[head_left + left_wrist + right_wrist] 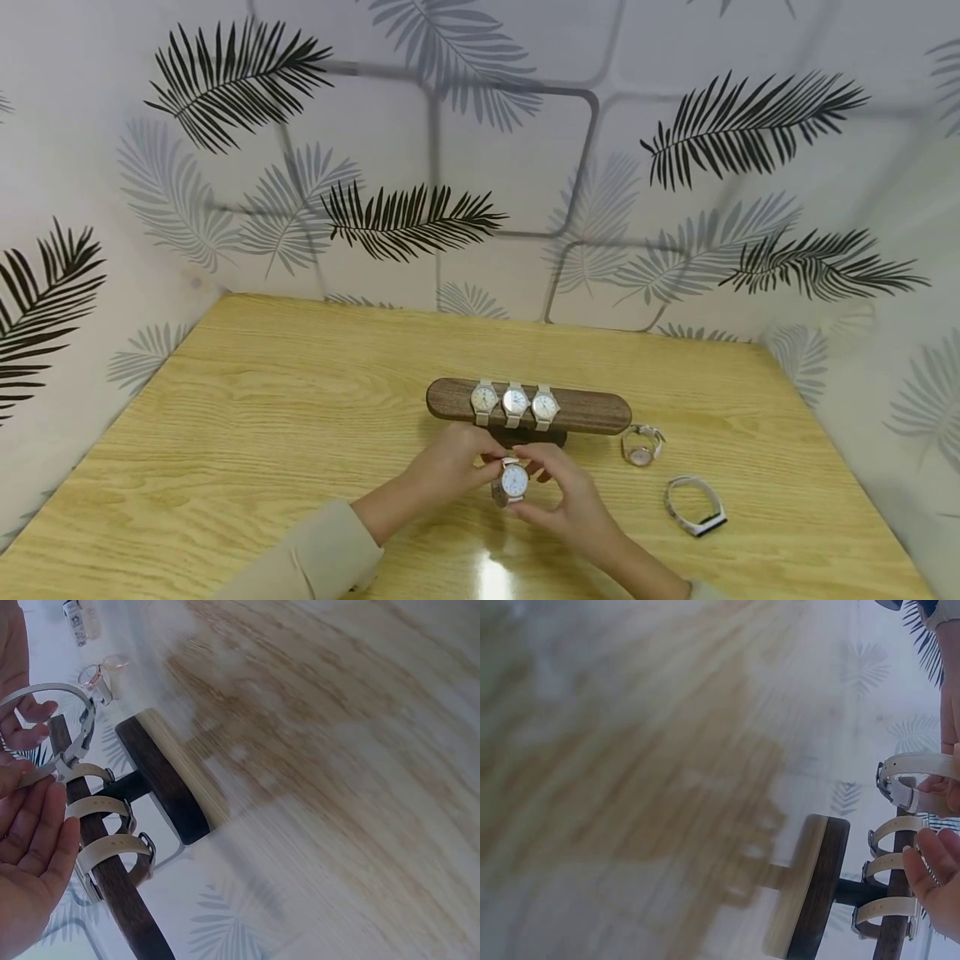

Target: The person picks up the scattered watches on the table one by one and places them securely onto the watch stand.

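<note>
In the head view, a wristwatch (pixel 514 481) with a round white dial and pale strap is held up in front of a dark wooden watch stand (pixel 592 412). My left hand (pixel 457 460) pinches the strap near the dial's left side. On the other side, my right hand (pixel 564 496) holds the watch, thumb at its lower edge and forefinger near its top. The strap forms a closed loop, seen edge-on as a white ring (pixel 52 688) in the left wrist view. Three similar watches (pixel 515 402) sit side by side around the stand's bar, left of its middle.
Right of the stand, a watch with a pinkish dial (pixel 641 456) lies on the wooden table (pixel 300 392). Nearer, a white band with a dark-edged face (pixel 697 508) rests on its side. A leaf-patterned wall (pixel 480 167) rises behind the table.
</note>
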`<move>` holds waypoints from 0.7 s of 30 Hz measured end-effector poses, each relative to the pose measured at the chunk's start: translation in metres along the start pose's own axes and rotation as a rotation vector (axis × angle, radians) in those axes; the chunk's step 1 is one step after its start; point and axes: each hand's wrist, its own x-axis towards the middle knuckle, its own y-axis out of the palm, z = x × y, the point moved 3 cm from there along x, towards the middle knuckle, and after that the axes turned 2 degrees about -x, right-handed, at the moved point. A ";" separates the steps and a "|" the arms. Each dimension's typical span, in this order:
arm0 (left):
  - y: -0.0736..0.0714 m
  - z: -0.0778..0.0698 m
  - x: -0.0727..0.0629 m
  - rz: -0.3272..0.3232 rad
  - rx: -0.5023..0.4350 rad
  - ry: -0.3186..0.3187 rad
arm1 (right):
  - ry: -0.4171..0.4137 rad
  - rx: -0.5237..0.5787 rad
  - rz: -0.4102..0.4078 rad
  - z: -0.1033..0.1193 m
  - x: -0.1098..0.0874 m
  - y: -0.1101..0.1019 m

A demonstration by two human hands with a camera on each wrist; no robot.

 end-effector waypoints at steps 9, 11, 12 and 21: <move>0.003 0.005 -0.003 0.035 -0.017 -0.015 | -0.089 -0.041 0.006 0.001 -0.003 0.000; 0.003 0.011 -0.006 0.063 -0.016 -0.070 | -0.083 -0.054 0.006 0.002 -0.005 -0.003; 0.002 0.015 -0.007 0.077 -0.005 -0.100 | -0.070 -0.055 0.010 0.002 -0.006 -0.005; -0.008 0.046 -0.024 0.096 0.040 -0.270 | 0.068 -0.058 0.008 -0.010 -0.011 -0.029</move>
